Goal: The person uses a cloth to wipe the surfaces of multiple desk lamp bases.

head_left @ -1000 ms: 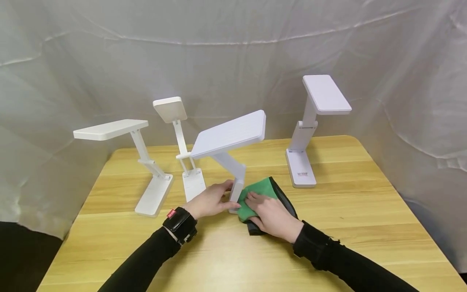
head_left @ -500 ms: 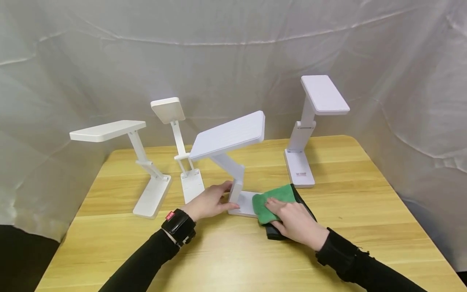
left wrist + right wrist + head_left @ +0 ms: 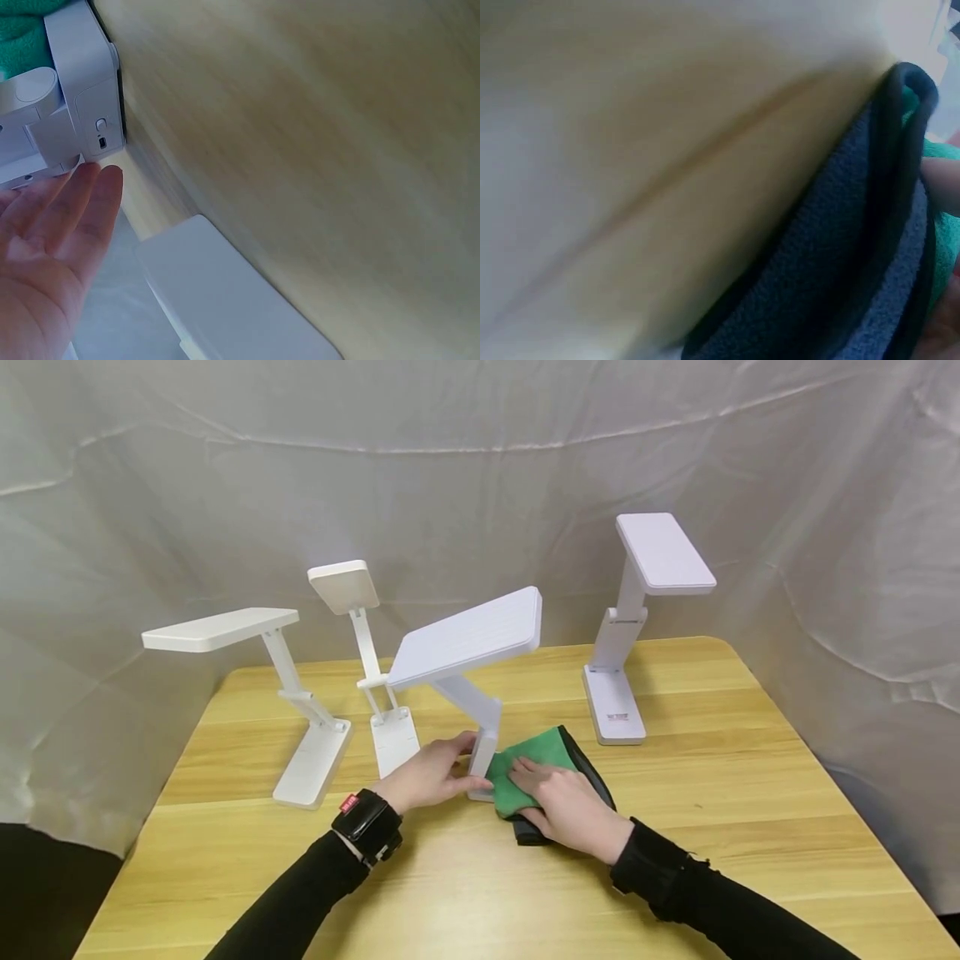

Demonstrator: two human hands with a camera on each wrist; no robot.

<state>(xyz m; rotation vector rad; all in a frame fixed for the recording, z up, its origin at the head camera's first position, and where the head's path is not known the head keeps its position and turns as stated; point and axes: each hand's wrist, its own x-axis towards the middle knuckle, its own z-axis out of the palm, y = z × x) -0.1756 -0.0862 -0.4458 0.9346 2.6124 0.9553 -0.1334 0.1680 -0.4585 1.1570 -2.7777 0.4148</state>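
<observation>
A white desk lamp stands at mid-table, its head tilted up toward the right. My left hand grips the bottom of its stem, thumb in front and fingers behind. In the left wrist view those fingers reach the stem beside the base end, which has a small button and port. A folded green cloth with a dark grey reverse and black edging lies over the lamp's base, hiding most of it. With fingers spread over the cloth, my right hand holds it down against the base.
Two more white lamps, a left one and a smaller one, stand left of the held lamp. Another lamp stands at the back right. A silvery curtain hangs behind the wooden table.
The right hand and cloth slid right along the lamp's base, baring part of it, then came back left against the stem. The left hand keeps its grip on the lamp.
</observation>
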